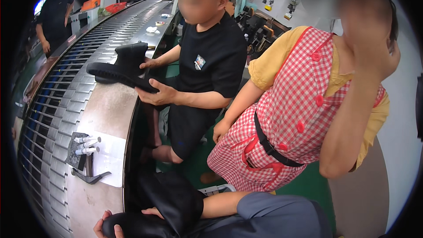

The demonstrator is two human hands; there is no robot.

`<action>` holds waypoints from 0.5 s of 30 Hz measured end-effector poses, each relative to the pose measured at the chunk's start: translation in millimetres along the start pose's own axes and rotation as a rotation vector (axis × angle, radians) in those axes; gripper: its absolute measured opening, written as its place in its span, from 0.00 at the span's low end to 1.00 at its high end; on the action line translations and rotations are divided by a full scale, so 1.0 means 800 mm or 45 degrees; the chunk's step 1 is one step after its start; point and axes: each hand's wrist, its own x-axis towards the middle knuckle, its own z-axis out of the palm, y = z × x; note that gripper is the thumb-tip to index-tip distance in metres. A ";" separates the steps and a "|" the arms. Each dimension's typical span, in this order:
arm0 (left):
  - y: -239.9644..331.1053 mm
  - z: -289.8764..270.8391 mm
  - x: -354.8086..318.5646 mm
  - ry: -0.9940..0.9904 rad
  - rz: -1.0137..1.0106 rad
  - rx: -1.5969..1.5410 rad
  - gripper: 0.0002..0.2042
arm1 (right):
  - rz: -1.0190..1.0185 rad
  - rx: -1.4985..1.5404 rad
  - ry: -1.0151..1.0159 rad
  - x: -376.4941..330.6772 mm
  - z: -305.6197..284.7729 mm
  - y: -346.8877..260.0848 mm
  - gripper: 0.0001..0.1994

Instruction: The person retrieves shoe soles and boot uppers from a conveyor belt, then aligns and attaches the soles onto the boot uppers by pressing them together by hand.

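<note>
A shiny black leather boot (169,194) lies across my lap at the lower edge. Its rounded toe is to the left, and the tall, creased shaft rises behind. My left hand (98,227) is closed round the toe end, fingertips and thumb showing on either side. From the right, my right forearm, below a grey sleeve, passes behind the shaft. My right hand (153,212) rests against the boot between shaft and foot, its fingers partly hidden. Left of my hands, on the bench beyond, lies a hammer (91,177) with a dark curved head.
Several white tubes (88,145) lie on a dark block (76,161) beside a white sheet (112,158). A slatted conveyor (53,123) runs along the left. A seated co-worker in black holds another black boot (125,70); a co-worker in a checked apron (286,119) stands close at right.
</note>
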 end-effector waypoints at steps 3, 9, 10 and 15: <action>0.001 0.000 0.001 -0.001 -0.024 -0.034 0.24 | -0.007 -0.010 -0.009 -0.001 0.006 -0.001 0.31; 0.032 0.020 0.005 0.058 0.076 0.158 0.21 | 0.007 -0.029 -0.019 0.007 0.013 0.003 0.31; 0.030 0.017 0.004 0.071 0.079 0.159 0.21 | 0.014 -0.029 -0.030 0.011 0.014 0.004 0.31; 0.017 0.012 0.009 0.070 -0.081 0.018 0.20 | 0.051 -0.005 -0.045 0.015 0.017 0.004 0.32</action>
